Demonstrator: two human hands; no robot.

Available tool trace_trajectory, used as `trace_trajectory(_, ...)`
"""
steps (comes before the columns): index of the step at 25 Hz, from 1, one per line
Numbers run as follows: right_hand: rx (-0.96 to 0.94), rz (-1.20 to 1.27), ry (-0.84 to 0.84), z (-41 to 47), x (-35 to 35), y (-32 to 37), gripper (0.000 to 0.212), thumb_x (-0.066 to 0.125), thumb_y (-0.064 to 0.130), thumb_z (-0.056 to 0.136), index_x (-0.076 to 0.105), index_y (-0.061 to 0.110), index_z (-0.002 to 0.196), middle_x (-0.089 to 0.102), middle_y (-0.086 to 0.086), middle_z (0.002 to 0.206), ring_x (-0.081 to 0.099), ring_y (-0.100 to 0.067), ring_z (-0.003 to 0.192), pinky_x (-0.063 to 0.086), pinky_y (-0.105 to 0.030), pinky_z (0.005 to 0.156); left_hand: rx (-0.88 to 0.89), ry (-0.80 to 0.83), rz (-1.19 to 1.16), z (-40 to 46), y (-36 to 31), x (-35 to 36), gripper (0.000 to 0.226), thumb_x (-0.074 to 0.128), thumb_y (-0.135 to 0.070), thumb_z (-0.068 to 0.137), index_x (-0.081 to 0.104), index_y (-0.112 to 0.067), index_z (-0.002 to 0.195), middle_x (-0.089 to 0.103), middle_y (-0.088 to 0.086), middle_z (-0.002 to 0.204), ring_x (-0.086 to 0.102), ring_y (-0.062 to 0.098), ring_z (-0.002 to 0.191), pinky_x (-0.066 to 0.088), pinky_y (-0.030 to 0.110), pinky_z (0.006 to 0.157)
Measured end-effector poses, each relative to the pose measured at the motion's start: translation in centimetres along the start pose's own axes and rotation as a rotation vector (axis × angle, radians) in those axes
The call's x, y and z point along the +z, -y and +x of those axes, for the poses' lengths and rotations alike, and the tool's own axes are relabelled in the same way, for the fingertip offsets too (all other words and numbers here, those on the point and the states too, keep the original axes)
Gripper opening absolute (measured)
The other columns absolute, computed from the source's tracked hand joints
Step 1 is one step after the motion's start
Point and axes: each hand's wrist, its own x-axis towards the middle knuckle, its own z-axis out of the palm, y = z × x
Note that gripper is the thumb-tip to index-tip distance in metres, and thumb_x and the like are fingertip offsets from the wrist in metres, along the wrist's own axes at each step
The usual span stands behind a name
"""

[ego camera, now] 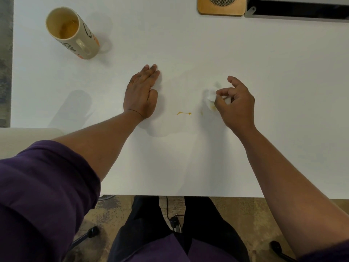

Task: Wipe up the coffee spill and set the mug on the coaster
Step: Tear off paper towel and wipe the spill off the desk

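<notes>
A beige mug [72, 33] with dark and orange print stands at the table's far left, a little brown liquid inside. The wooden coaster [221, 6] with a round mesh centre sits at the far edge, right of middle. A thin orange-brown coffee streak [184, 113] lies on the white table [188, 157] between my hands. My right hand [235, 104] is shut on a crumpled white tissue [210, 96], stained at its lower edge, just right of the streak. My left hand [141, 93] rests flat on the table, fingers together, holding nothing.
A dark flat device [302, 8] lies along the far right edge beside the coaster. The table's left edge runs past the mug, with carpet beyond. Chair wheels and a cable show on the floor below the near edge.
</notes>
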Motion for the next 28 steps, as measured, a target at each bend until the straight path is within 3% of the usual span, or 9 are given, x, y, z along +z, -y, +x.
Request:
trace_trajectory(2,-0.098,-0.069,-0.026,0.0,-0.1,0.1,0.026,0.061,0.004,0.088,0.072,0.008,0.112,0.060,-0.007,0.139,0.056,0.009,0.109,0.038,-0.004,0.092,0.001,-0.001,0.000,0.0,0.0,0.0,0.063,0.036,-0.011,0.086,0.050,-0.011,0.148,0.041,0.005,0.160,0.030,0.023,0.152,0.020,0.036,0.124)
trace_trajectory(3,-0.149,-0.114,-0.038,0.1,-0.1,0.0,0.033,0.057,0.001,0.090,0.067,0.006,0.122,0.063,-0.010,0.134,0.060,-0.004,0.113,0.038,-0.007,0.095,0.001,0.001,0.001,0.0,0.0,0.0,0.063,0.036,-0.012,0.086,0.050,-0.011,0.148,0.041,0.005,0.160,0.030,0.023,0.152,0.020,0.036,0.124)
trace_trajectory(5,-0.232,-0.245,-0.050,0.4,-0.2,-0.1,0.040,0.051,0.000,0.093,0.060,0.002,0.132,0.067,-0.015,0.121,0.061,-0.027,0.111,0.045,-0.023,0.094,0.001,0.001,0.002,0.0,-0.1,0.0,0.063,0.036,-0.012,0.086,0.050,-0.011,0.148,0.041,0.005,0.160,0.030,0.023,0.152,0.020,0.036,0.124)
trace_trajectory(7,-0.260,-0.419,-0.071,0.2,0.0,-0.3,0.036,0.051,-0.001,0.092,0.065,0.004,0.125,0.068,-0.016,0.109,0.058,-0.038,0.105,0.050,-0.040,0.083,0.005,0.000,0.003,0.0,0.0,0.0,0.063,0.036,-0.011,0.086,0.050,-0.011,0.148,0.041,0.006,0.160,0.030,0.023,0.152,0.020,0.037,0.124)
trace_trajectory(10,-0.160,-0.527,-0.060,-1.5,1.1,-0.8,0.033,0.052,-0.002,0.087,0.073,0.012,0.109,0.067,-0.009,0.105,0.056,-0.037,0.100,0.050,-0.044,0.072,0.013,0.003,0.005,0.1,0.0,-0.1,0.063,0.036,-0.011,0.086,0.050,-0.010,0.148,0.041,0.006,0.160,0.030,0.023,0.152,0.021,0.038,0.124)
trace_trajectory(14,-0.032,-0.381,-0.079,-2.9,2.9,-0.9,0.036,0.050,-0.002,0.086,0.072,0.010,0.111,0.068,-0.012,0.115,0.062,-0.038,0.099,0.051,-0.040,0.079,0.011,-0.002,0.003,0.1,0.1,-0.1,0.063,0.037,-0.011,0.086,0.049,-0.010,0.148,0.041,0.006,0.160,0.030,0.023,0.152,0.018,0.035,0.124)
trace_trajectory(24,-0.061,-0.172,0.013,-6.0,10.2,4.4,0.036,0.055,-0.006,0.081,0.074,0.003,0.111,0.069,-0.016,0.111,0.065,-0.040,0.094,0.055,-0.047,0.082,0.024,0.010,-0.006,-0.1,0.1,-0.2,0.062,0.037,-0.012,0.087,0.049,-0.009,0.148,0.040,0.007,0.161,0.029,0.024,0.152,0.021,0.041,0.124)
trace_trajectory(28,-0.134,-0.097,0.182,-6.4,11.2,5.4,0.035,0.055,-0.004,0.087,0.075,0.008,0.113,0.072,-0.011,0.116,0.067,-0.033,0.104,0.054,-0.043,0.089,0.022,-0.003,-0.017,0.0,0.2,-0.1,0.061,0.037,-0.010,0.087,0.050,-0.008,0.147,0.041,0.007,0.160,0.031,0.023,0.152,0.020,0.038,0.125)
